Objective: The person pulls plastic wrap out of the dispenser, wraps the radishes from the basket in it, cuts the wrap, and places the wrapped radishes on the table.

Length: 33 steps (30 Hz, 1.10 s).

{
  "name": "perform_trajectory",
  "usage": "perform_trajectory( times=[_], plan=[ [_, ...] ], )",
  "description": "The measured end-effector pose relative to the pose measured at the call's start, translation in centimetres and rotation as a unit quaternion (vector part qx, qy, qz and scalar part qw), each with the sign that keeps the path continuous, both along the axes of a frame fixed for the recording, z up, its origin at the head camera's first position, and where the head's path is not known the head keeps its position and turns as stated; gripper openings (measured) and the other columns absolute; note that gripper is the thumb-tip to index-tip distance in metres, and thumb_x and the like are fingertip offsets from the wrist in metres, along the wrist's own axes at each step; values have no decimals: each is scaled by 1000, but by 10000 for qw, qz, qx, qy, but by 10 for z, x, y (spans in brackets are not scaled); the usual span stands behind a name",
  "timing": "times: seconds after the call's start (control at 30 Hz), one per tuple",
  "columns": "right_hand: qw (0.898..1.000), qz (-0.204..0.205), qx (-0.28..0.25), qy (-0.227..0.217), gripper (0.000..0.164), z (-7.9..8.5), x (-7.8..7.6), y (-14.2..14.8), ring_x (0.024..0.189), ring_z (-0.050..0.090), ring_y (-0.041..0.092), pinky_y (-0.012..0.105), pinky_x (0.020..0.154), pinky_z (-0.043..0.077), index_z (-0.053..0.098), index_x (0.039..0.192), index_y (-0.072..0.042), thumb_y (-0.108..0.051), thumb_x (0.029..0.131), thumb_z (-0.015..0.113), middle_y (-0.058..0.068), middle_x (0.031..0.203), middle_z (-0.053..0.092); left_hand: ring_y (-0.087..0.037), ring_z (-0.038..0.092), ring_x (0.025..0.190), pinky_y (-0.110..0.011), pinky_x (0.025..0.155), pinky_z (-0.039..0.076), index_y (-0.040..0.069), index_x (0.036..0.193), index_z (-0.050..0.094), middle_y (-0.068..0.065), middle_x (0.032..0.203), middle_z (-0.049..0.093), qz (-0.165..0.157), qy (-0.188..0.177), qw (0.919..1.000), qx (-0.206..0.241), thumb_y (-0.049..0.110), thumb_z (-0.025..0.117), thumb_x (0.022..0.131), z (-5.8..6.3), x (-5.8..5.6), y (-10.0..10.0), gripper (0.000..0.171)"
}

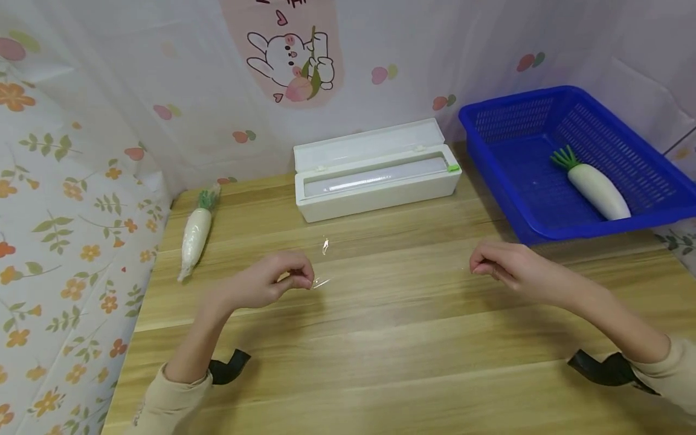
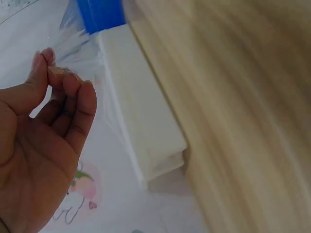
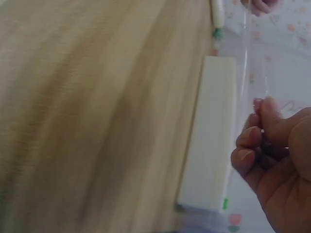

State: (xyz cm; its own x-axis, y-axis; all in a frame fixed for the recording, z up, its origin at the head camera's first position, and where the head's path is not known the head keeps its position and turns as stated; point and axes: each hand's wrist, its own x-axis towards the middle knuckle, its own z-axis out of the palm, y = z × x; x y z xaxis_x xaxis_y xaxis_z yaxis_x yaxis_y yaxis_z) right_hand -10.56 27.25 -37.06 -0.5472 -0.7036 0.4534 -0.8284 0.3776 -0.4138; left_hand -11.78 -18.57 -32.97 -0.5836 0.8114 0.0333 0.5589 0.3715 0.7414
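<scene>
Between my two hands stretches a clear sheet of cling film [image 2: 85, 56], showing in the head view mostly as a few glints. My left hand [image 1: 269, 279] pinches one edge between thumb and fingertips. On the right side, my right hand [image 1: 513, 269] pinches the film too, with the other fingers curled in. Both hands are held above the wooden table [image 1: 380, 362]. Behind them stands a white cling film box [image 1: 380, 202], its lid raised and a roll [image 1: 375, 175] inside. A green slider [image 1: 454, 168] sits at the box's right end.
A white radish [image 1: 196, 238] wrapped in film lies at the table's left. At the right, a blue basket [image 1: 505, 199] holds another white radish [image 1: 598, 190] with green stalks. Patterned cloth [image 1: 196, 78] hangs behind the table and on the left.
</scene>
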Motion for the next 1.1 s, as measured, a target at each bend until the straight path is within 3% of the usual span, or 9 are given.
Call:
perform_trajectory(
  times=[0.1, 0.27, 0.4, 0.63, 0.77, 1.1],
  plan=[
    [9994, 4, 332, -62, 5, -14, -1, 3, 78, 50, -1, 16, 68, 42, 62, 93, -14, -11, 97, 63, -12, 87, 56, -12, 55, 80, -28, 73, 50, 8, 92, 64, 3, 87, 62, -74, 123, 9995, -294, 2, 64, 98, -14, 1, 8, 8],
    [9969, -223, 712, -231, 31, -29, -3, 8, 83, 55, 0, 21, 72, 48, 66, 92, -17, 9, 79, 78, -17, 92, 58, -6, 52, 82, -27, 77, 49, 9, 87, 64, 6, 87, 59, -155, 394, 9955, -843, 5, 65, 98, -37, 5, 23, 11],
    [9948, -395, 856, -382, 29, -36, -4, 8, 83, 57, 1, 27, 70, 52, 67, 92, -16, 8, 80, 78, -16, 91, 59, -7, 52, 84, -26, 77, 49, 10, 86, 62, 7, 89, 57, -159, 364, 9934, -1077, 8, 65, 97, -47, 8, 33, 12],
    [9877, -917, 1027, -740, 19, -38, -3, 4, 90, 66, 13, 39, 76, 56, 70, 107, -6, 1, 90, 72, -2, 99, 70, -8, 53, 85, -26, 77, 49, 11, 88, 59, 6, 91, 57, 92, 337, 9918, -1232, 9, 66, 98, -54, 10, 36, 12],
    [9839, -1138, 1070, -864, 20, -37, -3, 1, 86, 68, 14, 39, 73, 57, 70, 108, -2, 4, 89, 73, 2, 96, 72, -10, 58, 88, -27, 80, 52, 9, 96, 59, 2, 96, 62, 176, 281, 9917, -1245, 8, 65, 98, -56, 11, 37, 7],
    [9835, -1245, 1080, -752, 27, -43, -2, 2, 74, 55, 4, 29, 62, 51, 69, 105, -3, 2, 82, 80, -9, 81, 58, -11, 57, 87, -32, 82, 51, 9, 103, 63, 2, 97, 60, 390, 218, 9834, -1760, 13, 67, 98, -57, 13, 40, 8]
  ],
)
